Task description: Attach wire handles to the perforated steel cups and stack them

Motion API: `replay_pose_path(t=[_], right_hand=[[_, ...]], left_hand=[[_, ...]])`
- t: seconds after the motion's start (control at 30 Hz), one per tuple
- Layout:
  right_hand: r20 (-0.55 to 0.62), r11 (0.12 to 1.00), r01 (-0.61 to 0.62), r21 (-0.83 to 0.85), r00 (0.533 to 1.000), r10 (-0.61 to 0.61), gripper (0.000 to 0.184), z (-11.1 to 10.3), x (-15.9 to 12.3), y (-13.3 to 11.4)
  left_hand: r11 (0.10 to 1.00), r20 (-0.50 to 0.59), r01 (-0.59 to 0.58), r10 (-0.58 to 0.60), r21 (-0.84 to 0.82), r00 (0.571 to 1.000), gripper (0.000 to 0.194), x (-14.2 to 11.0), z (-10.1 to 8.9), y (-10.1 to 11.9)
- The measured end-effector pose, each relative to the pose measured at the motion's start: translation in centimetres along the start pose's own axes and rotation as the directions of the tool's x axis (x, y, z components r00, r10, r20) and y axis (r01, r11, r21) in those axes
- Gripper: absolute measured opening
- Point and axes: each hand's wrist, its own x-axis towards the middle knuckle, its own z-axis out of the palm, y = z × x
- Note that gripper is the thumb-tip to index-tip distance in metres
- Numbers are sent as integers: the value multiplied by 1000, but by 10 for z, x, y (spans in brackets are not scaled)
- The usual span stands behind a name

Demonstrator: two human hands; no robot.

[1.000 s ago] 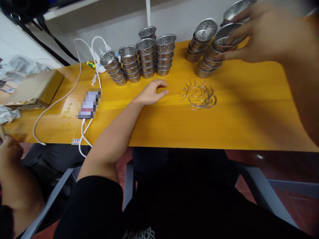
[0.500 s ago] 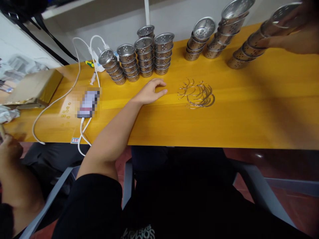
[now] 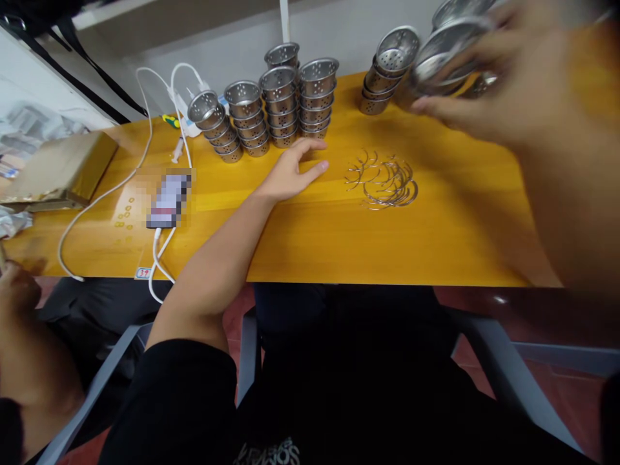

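My left hand lies flat and open on the yellow table, just in front of several stacks of perforated metal cups. My right hand, blurred and close to the camera at the upper right, is wrapped round a metal cup stack held above the table. A pile of curved wire handles lies between my hands. Another leaning cup stack stands at the back, left of my right hand.
A phone with white cables lies at the left, beside a gold-wrapped box. Another person's hand shows at the lower left edge. Chair arms flank my lap below the table edge.
My right hand, which had carried a cup stack out to the far right, has swung back left and nearer the camera with cups in it. My left hand has barely moved.
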Motion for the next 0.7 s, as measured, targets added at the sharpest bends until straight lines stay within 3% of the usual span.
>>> replay_pose_path(t=[0.07,0.13,0.2,0.3,0.5,0.6,0.7], right_hand=[[-12,996,85,8,996,-84,84,38,-3,-39],[17,985,65,160,997,-69,74,77,-8,-63],[36,952,62,301,996,-76,71,111,-11,-75],[69,924,75,376,992,-108,72,146,-17,-83],[52,922,19,387,998,-42,90,162,-30,-83],[59,937,41,346,996,-65,80,159,-32,-79],[75,947,24,320,996,-51,74,154,-31,-75]], left_hand=[[999,19,30,-30,-41,999,66,-2,2,9],[996,29,41,-38,-86,999,76,-3,6,19],[994,0,-2,2,-105,1000,82,-3,8,27],[995,-31,-53,50,-88,998,85,-3,7,32],[995,6,-36,37,-97,999,104,-1,5,25],[990,2,-81,82,-115,997,107,1,6,25],[996,5,-47,48,-78,999,104,1,7,29]])
